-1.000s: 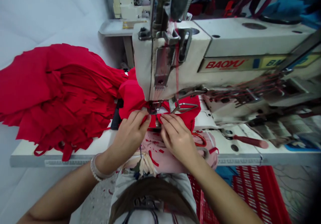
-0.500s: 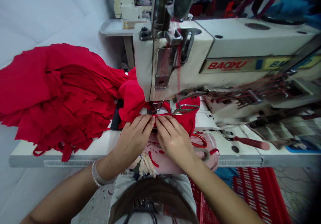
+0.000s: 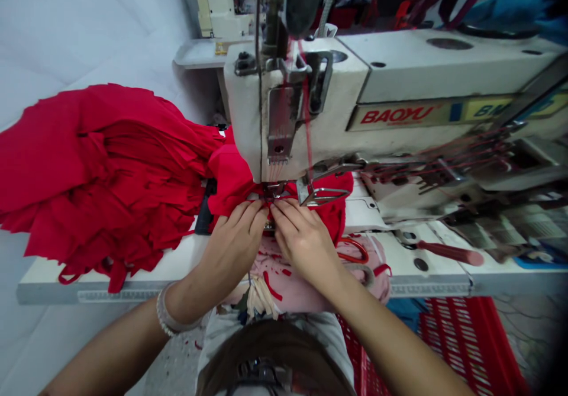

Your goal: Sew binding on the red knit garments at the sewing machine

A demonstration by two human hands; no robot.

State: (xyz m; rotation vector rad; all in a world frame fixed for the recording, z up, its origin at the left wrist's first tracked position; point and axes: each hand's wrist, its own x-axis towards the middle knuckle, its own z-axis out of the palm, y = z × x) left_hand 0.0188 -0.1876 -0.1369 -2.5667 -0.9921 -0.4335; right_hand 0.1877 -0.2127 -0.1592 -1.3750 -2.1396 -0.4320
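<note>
A red fabric piece (image 3: 228,168) lies under the needles and presser foot (image 3: 273,190) of a white sewing machine (image 3: 246,129). Just in front of the foot, my left hand (image 3: 237,236) presses its closed fingertips onto the fabric. Close beside it on the right, my right hand (image 3: 306,239) pinches the same fabric, thumb tucked below. A narrow gap separates the two hands. Red threads run down to the needles. The fingertips partly hide the fabric edge.
A large pile of red fabric pieces (image 3: 110,177) covers the table's left. Orange-handled scissors (image 3: 357,251) and red scraps lie on pink cloth (image 3: 306,292) before me. A red-handled tool (image 3: 452,253) rests to the right. A red plastic basket (image 3: 465,337) stands below the table.
My view has shifted slightly. Both hands remain at the presser foot, with the fingertips a little further apart and a bit of metal now showing between them.
</note>
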